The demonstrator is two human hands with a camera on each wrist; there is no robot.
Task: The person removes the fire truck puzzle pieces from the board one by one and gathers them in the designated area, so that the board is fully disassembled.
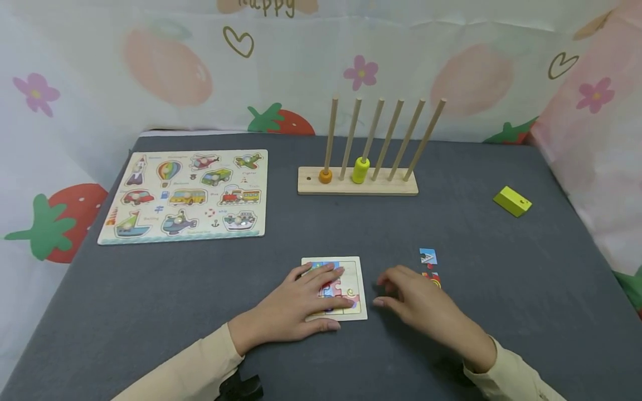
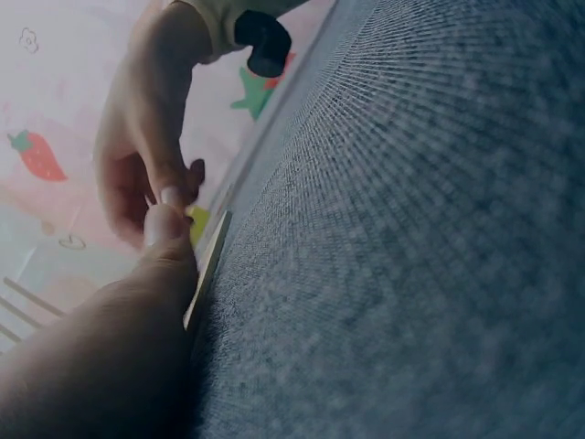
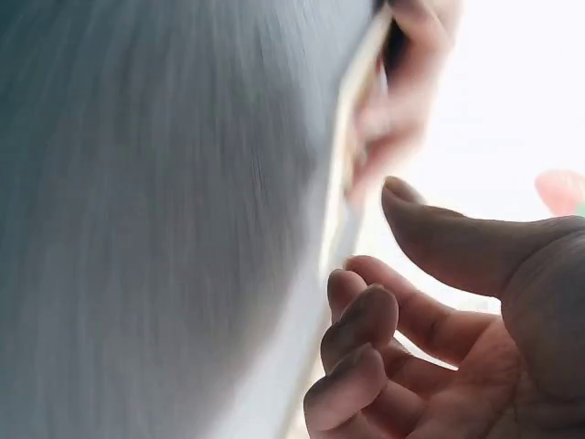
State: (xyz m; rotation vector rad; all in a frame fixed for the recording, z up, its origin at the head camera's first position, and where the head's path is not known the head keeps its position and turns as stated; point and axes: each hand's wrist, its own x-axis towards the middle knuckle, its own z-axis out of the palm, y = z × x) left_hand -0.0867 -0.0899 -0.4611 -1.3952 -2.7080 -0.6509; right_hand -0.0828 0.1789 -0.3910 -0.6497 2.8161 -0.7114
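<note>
A small jigsaw puzzle in a cream frame point(image 1: 362, 289) lies near the front of the dark table. My left hand point(image 1: 296, 303) rests across it with fingers spread, covering much of the picture. Just right of the frame, my right hand point(image 1: 426, 306) hovers with loosely bent fingers. The right wrist view shows a gap between its thumb point(image 3: 448, 247) and fingers, with nothing held there. Beyond that hand lies a loose blue puzzle piece point(image 1: 428, 256). A red and yellow piece point(image 1: 434, 277) beside it is partly hidden by the hand.
At the back left lies a vehicle peg puzzle board point(image 1: 188, 195). A wooden base with upright pegs point(image 1: 386, 188) stands at the back, carrying an orange bead point(image 1: 325, 176) and yellow-green beads point(image 1: 360, 170). A yellow block point(image 1: 512, 201) sits toward the right.
</note>
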